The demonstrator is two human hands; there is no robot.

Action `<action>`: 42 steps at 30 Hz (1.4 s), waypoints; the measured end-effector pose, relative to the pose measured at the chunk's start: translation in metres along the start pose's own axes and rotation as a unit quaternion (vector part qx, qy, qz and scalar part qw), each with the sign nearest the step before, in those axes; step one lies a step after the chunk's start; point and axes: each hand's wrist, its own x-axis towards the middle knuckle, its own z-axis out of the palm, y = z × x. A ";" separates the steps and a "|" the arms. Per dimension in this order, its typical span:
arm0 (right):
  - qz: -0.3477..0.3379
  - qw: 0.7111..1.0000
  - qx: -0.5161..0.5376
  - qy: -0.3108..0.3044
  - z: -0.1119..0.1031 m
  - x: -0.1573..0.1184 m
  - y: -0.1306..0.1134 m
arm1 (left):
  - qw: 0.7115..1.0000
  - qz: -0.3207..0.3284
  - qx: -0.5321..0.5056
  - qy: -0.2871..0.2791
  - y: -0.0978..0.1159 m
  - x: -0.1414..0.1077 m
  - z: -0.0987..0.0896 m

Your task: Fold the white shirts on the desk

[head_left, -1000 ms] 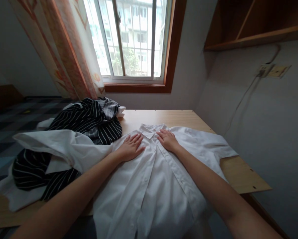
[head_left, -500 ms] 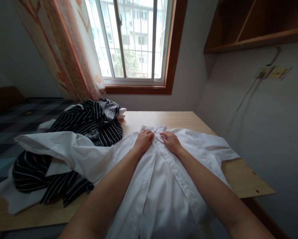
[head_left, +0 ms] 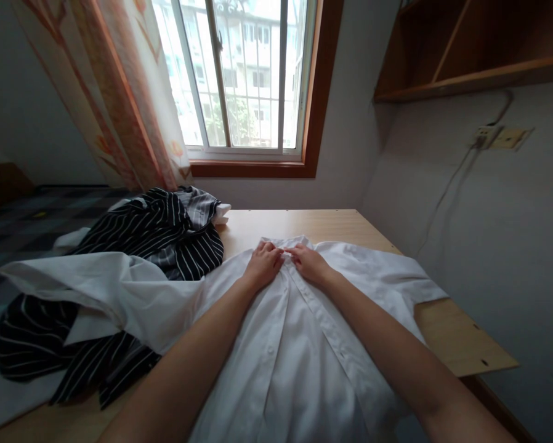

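A white shirt lies front up with its collar toward the window and its sleeves spread to both sides. Below the neck the two front edges part, with buttons along the left one. My left hand is closed on the shirt just under the collar. Close beside it, my right hand pinches the other front edge. The fingertips of both hands nearly meet at the neck. What lies between them is too small to make out.
Black striped clothes are heaped at the left, partly under the shirt's left sleeve. Everything rests on a pale wooden board. A checked bedspread shows behind at the left. Wall and shelf stand at the right.
My right hand has moved left, bringing its fingertips to my left hand's at the collar. The view has shifted slightly.
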 end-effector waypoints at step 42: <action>0.134 0.983 0.021 0.123 0.009 -0.004 -0.012 | 0.988 -0.047 -0.009 -0.144 0.021 -0.028 -0.015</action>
